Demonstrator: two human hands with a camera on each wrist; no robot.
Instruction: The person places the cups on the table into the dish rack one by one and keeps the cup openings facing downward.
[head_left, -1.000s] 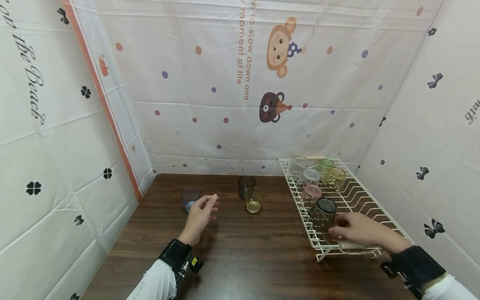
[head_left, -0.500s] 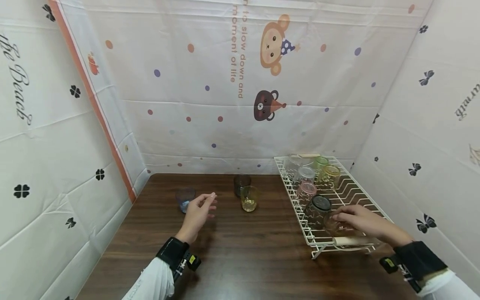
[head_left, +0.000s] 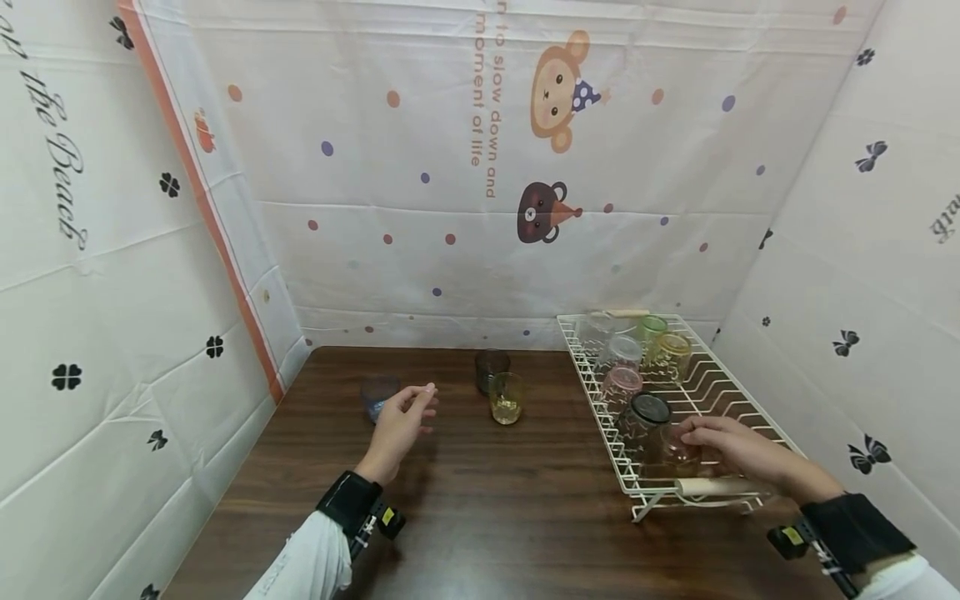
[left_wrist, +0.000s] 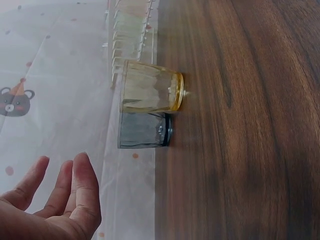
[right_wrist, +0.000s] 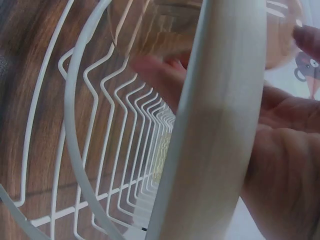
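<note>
My right hand [head_left: 688,442] reaches into the near end of the white wire rack [head_left: 738,398] and curls round a clear, faintly pink glass [head_left: 675,456] lying there. Beside it stands an upturned dark-based glass [head_left: 647,414]. In the right wrist view my thumb [right_wrist: 162,75] shows through the glass wall, behind the rack's pale handle [right_wrist: 220,125]. My left hand [head_left: 418,400] hovers empty over the table, fingers relaxed, just right of a blue glass [head_left: 377,395]. In the left wrist view its fingers [left_wrist: 75,185] are apart from the yellow glass [left_wrist: 150,92] and dark glass [left_wrist: 142,130].
Further back the rack holds pink [head_left: 622,383], clear [head_left: 621,350], amber [head_left: 672,350] and green [head_left: 651,327] glasses. A dark glass [head_left: 491,367] and a yellow one [head_left: 506,398] stand mid-table on the brown wood [head_left: 487,500]. Printed cloth walls close in left, back and right.
My right hand has moved from the rack's front edge onto the clear glass and closed round it. The left hand has stayed near the blue glass.
</note>
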